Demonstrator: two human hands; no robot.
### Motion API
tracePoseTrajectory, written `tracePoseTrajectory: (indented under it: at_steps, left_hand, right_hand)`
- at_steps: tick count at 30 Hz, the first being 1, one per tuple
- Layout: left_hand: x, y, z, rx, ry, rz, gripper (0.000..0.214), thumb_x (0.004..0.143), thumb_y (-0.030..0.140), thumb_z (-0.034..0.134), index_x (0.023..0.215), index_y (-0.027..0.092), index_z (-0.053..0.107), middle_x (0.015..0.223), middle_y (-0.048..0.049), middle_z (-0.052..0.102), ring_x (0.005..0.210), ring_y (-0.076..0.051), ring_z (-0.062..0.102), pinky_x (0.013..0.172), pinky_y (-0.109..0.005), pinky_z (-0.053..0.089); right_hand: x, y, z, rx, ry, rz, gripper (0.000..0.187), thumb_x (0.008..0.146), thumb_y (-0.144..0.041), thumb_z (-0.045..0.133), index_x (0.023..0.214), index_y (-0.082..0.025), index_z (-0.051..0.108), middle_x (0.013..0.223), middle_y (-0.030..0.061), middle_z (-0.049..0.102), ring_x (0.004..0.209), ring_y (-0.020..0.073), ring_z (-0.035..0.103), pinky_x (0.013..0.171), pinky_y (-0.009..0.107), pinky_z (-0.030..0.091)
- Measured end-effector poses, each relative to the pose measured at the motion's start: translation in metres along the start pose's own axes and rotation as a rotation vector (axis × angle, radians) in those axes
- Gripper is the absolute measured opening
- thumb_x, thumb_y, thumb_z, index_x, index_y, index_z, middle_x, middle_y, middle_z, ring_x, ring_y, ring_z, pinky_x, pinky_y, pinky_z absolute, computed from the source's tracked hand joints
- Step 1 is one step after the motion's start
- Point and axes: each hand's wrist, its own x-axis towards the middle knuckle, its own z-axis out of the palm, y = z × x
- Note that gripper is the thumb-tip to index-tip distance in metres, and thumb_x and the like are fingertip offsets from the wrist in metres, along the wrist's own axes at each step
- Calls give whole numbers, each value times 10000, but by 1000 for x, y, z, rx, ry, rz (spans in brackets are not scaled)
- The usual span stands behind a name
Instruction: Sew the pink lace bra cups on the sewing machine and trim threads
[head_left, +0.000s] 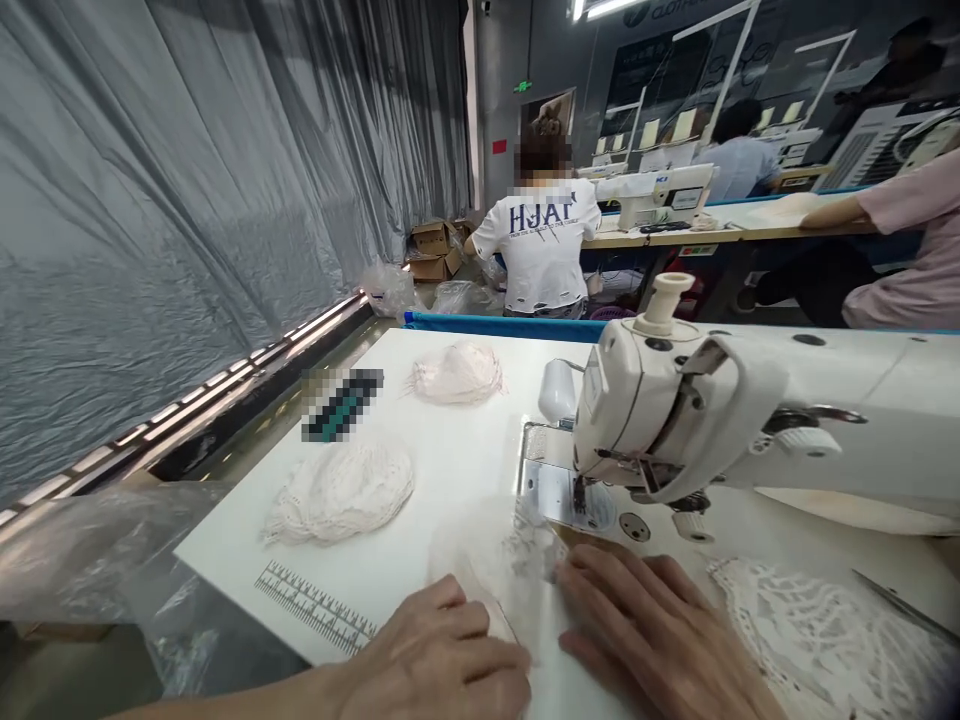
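Note:
My left hand [439,655] rests at the near edge of the white sewing table [450,470], fingers curled and pinching a thin sheer white piece of fabric [495,560]. My right hand [652,630] lies beside it, fingers stretched forward and flat on the same fabric, fingertips close to the left hand. The fabric runs toward the needle plate [559,495] under the head of the white sewing machine [675,420]. White lace [810,620] lies to the right of my right hand.
Two bundles of white cord lie on the table, one near [341,495], one far [457,375]. A printed ruler [315,605] marks the front edge. Clear plastic sheeting [90,560] hangs at left. A person in a white shirt [540,245] works ahead, others at right.

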Motion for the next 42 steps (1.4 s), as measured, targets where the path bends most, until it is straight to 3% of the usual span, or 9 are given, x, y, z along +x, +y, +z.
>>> tracePoseTrajectory:
  at_steps: [7,12,15,18,21,25,33,37,42]
  left_hand:
    - [11,-7,-5,-52,-44,-143,210,870,112,448,1028,196,558,1059,-44,630,871,-139,540,765,-282,371]
    - [6,-18,2,-19,-132,-58,199,875,327,530,1040,220,558,1068,-51,616,924,-170,544,823,-296,378]
    - [8,-20,-6,-20,-171,-47,149,869,260,538,1012,236,573,1049,-27,629,940,-159,559,863,-299,368]
    - [29,-24,-12,-52,-145,-165,266,871,99,484,1104,213,545,1126,-32,616,1031,-147,545,892,-294,364]
    - [58,-35,-9,-233,-177,-155,491,871,144,533,1330,204,372,1228,-45,578,1171,-173,470,942,-325,357]
    - [76,-52,-3,-477,-327,-124,497,854,228,592,1317,264,414,920,33,686,972,-165,559,870,-311,397]
    - [71,-65,9,-642,-231,-328,407,804,259,655,1199,203,575,822,7,671,734,-119,605,731,-233,437]
    - [76,-70,9,-688,-316,-436,393,837,304,607,1207,173,577,923,-56,691,774,-149,628,668,-227,447]
    - [84,-69,9,-634,-390,-449,317,824,280,620,1131,199,623,785,-6,696,711,-148,628,661,-232,432]
  right_hand:
    - [-5,-8,3,122,-53,-16,369,915,-51,263,930,-167,612,800,52,662,687,160,582,660,313,403]
    - [-9,-4,1,133,-51,26,382,921,-63,248,911,-173,614,847,71,670,678,161,593,606,302,442]
    - [-10,-2,-5,268,-67,12,333,922,-80,293,1054,-176,583,931,82,670,777,166,620,683,291,495]
    - [-11,-1,-11,391,-94,9,308,916,-87,336,1127,-185,538,1008,86,654,920,173,618,776,271,511]
    - [-10,-1,-17,494,-114,49,328,872,-24,340,1073,-210,521,1002,74,632,954,170,612,773,238,513]
    - [-6,-1,-20,624,-97,211,308,879,-48,295,1028,-226,497,1003,83,598,958,181,608,761,255,519]
    - [-8,-14,-2,671,-230,657,178,934,-288,369,1104,-238,388,679,-32,586,481,130,546,468,232,443]
    - [-9,-15,-4,624,-243,715,89,939,-273,343,1014,-248,382,584,-73,496,461,130,515,452,226,397]
    - [-13,-6,-12,606,-339,655,129,938,-249,322,1041,-249,400,613,-60,548,474,129,542,452,223,414]
